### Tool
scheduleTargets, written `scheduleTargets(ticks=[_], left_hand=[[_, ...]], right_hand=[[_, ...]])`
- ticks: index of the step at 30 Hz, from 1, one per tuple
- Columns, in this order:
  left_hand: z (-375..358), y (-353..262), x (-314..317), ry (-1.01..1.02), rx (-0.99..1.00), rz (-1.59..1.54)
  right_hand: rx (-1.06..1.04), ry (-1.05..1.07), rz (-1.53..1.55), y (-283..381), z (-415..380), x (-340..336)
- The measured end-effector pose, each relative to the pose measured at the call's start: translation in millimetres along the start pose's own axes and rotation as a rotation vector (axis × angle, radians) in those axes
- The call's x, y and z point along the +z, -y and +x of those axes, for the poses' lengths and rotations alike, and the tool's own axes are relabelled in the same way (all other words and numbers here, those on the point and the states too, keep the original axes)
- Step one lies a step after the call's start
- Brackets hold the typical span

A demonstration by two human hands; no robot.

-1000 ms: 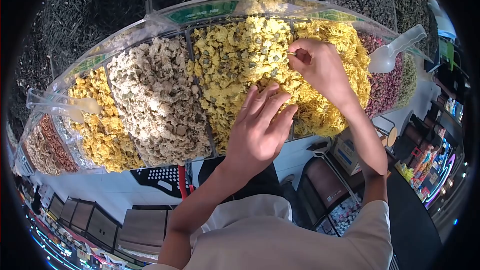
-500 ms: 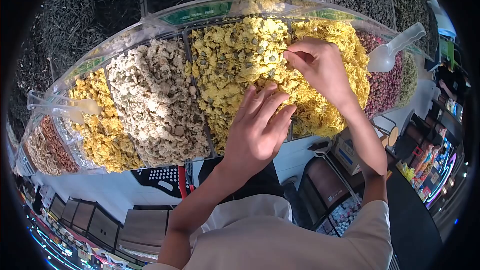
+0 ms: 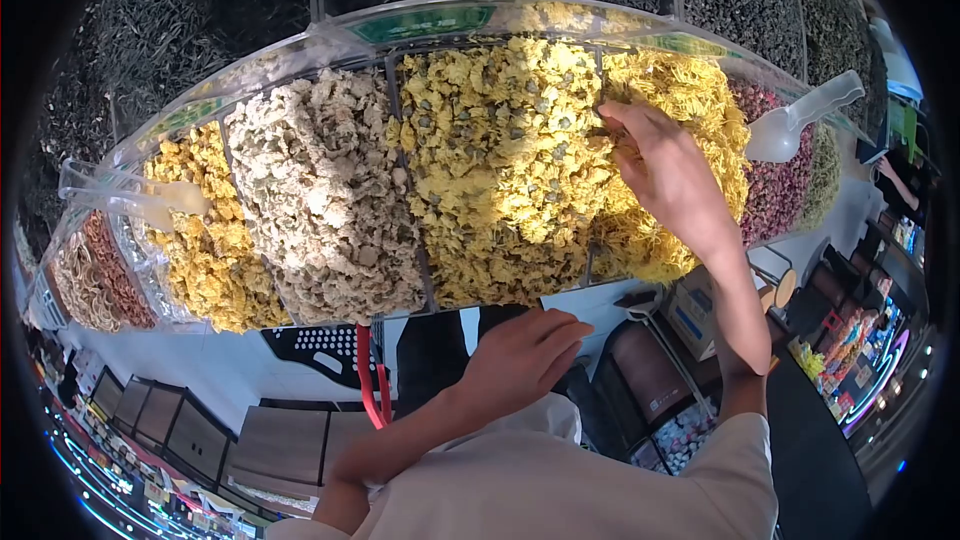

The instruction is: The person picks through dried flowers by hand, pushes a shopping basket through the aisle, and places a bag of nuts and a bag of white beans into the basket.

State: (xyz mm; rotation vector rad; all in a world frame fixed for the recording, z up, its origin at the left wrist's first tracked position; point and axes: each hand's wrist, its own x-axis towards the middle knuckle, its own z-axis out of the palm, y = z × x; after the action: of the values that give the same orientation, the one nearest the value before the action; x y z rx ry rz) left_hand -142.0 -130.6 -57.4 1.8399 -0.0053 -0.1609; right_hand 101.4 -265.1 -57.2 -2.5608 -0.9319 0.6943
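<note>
Over the loose yellow petals (image 3: 700,90), my right hand (image 3: 668,165) has its fingers bent and apart. Its fingertips are at the petals by the divider (image 3: 601,90), and I see nothing held in them. Left of that divider lies a heap of dried yellow chrysanthemums (image 3: 480,180) with darker centres. My left hand (image 3: 525,360) is off the flowers, in front of my body below the bin's front edge. Its fingers are loosely extended and close together; the palm side is hidden, and no object shows in it.
Pale dried flowers (image 3: 320,200) and orange-yellow ones (image 3: 215,250) fill compartments on the left. A clear scoop (image 3: 780,132) rests over pinkish-red buds (image 3: 775,185) on the right. Another scoop (image 3: 150,202) lies at far left. Dark tea leaves (image 3: 180,30) lie behind the transparent rim (image 3: 560,8).
My left hand has drawn back from the chrysanthemums toward my body. My right hand has shifted slightly right and down, its pinch loosening into spread, bent fingers. The view has moved a little.
</note>
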Motion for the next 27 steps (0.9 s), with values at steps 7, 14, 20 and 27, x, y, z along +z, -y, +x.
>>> scheduleTargets(ticks=[7, 14, 20, 27], left_hand=[[-10.3, 12.0, 7.6, 0.183, -0.194, -0.052], [-6.5, 26.9, 13.2, 0.129, -0.169, 0.004], [1.2, 29.4, 9.8, 0.100, -0.165, 0.044], [3.8, 30.3, 4.1, 0.142, -0.212, -0.028]], right_hand=[[-0.191, 0.032, -0.232, 9.2, -4.8, -7.5], [-0.037, 0.105, -0.100, 15.3, 1.8, -0.4], [-0.003, 0.154, 0.034, 14.6, 7.6, 2.1], [-0.065, 0.008, 0.202, 7.2, 2.5, -2.9]])
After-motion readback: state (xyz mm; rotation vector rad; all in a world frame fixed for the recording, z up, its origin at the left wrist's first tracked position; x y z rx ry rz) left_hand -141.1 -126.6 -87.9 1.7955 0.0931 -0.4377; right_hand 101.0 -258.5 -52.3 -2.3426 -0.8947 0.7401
